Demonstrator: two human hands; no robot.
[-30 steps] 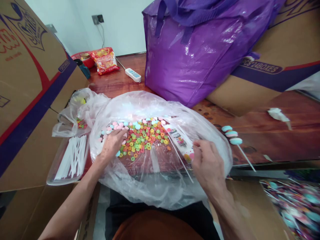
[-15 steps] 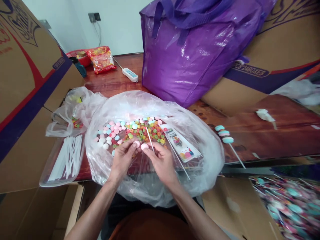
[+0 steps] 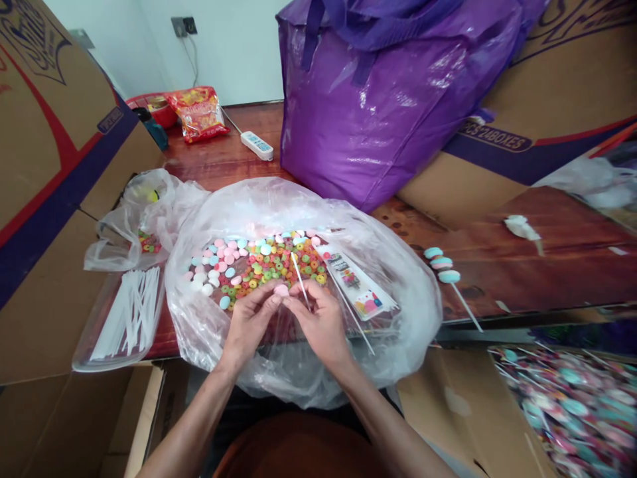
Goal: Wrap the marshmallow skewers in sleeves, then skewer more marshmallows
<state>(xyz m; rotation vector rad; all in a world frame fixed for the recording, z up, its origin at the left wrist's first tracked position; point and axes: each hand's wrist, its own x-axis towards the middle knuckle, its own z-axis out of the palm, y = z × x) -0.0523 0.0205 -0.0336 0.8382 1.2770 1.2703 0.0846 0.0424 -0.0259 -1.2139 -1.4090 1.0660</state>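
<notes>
Both my hands meet over the front of a big clear plastic bag (image 3: 398, 299) spread open on the wooden table. My left hand (image 3: 251, 322) pinches a pink round candy (image 3: 281, 290). My right hand (image 3: 321, 322) is closed on a thin white stick (image 3: 300, 279) that points up and away, its fingertips also touching the pink candy. Inside the bag lie several pink, blue and white candies (image 3: 219, 265), a heap of small coloured rings (image 3: 279, 262) and flat printed wrappers (image 3: 355, 289).
A clear packet of white sticks (image 3: 127, 312) lies at the left beside a smaller bag (image 3: 149, 212). A finished candy stick (image 3: 448, 275) lies on the table (image 3: 547, 265) to the right. Cardboard boxes (image 3: 54, 166), a purple bag (image 3: 393, 106) and a box of wrapped lollipops (image 3: 572, 405) surround the spot.
My left hand came out of the candy heap with a pink candy and my right hand left the wrappers with a stick. Both met at the bag's front, then brought the candies together.
</notes>
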